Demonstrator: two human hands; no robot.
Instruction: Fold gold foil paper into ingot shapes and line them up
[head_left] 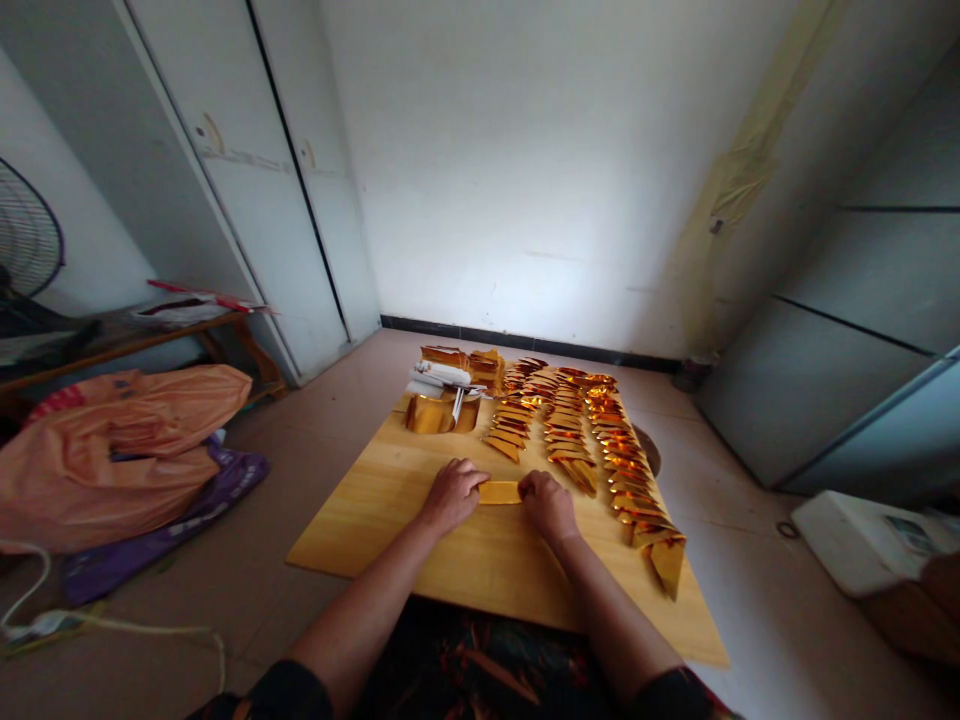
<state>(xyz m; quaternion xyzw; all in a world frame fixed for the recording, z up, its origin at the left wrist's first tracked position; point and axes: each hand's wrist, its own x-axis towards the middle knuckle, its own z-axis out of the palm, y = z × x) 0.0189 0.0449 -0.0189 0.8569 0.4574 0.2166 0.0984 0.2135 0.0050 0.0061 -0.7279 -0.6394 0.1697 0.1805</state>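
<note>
Now, left hand (452,494): curled, pressing the left end of the strip (500,492).
Right hand (548,504): curled on the strip's right end.
Strip: flat on the board (375,520) (gold foil).
Rows (600,440): folded pieces, behind the hands.

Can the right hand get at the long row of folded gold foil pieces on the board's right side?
Probably yes. The right hand presses a small gold paper strip on the wooden board; the long row of folded gold foil pieces lies just beside it, nothing between.
</note>
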